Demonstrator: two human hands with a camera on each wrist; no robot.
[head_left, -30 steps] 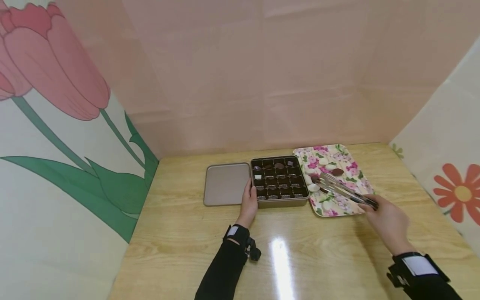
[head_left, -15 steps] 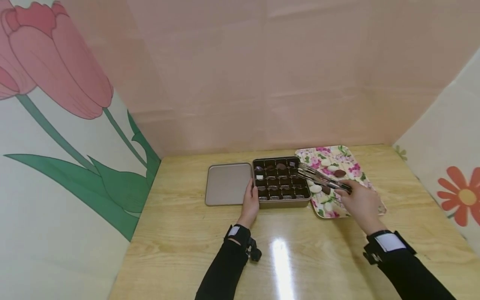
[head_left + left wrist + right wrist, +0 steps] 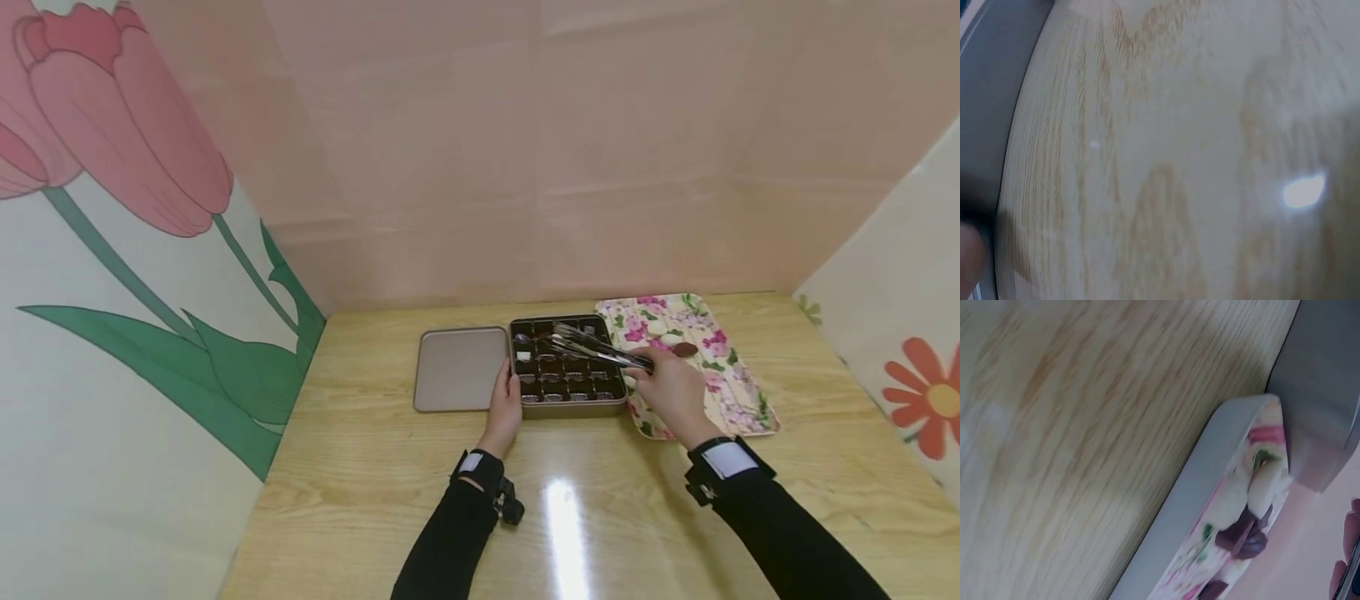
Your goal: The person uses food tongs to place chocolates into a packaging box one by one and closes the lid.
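My right hand point(image 3: 671, 392) grips metal tongs point(image 3: 600, 352) by the handle end. Their tips reach over the back-left compartments of a tin point(image 3: 573, 410) with a dark divided insert; whether they pinch a piece I cannot tell. Several pieces, among them a white cube point(image 3: 522, 356), sit in the back compartments. Along the tin's left wall, my left hand point(image 3: 502, 412) rests with fingers extended. On a floral tray point(image 3: 738, 400) to the right lie white pieces and a brown oval chocolate point(image 3: 684, 350). Closer up, the right wrist view shows dark chocolates point(image 3: 1244, 537) among white ones.
A flat grey-brown lid point(image 3: 459, 371) lies left of the tin. The tray stands right against the tin's right side. Behind them rises a pink backdrop point(image 3: 540, 167), with flower-printed panels left and right. Light reflects off the wooden table point(image 3: 360, 500) in front.
My right hand has carried the tongs leftward from over the floral tray to above the tin's compartments. The left hand has stayed at the tin's left side.
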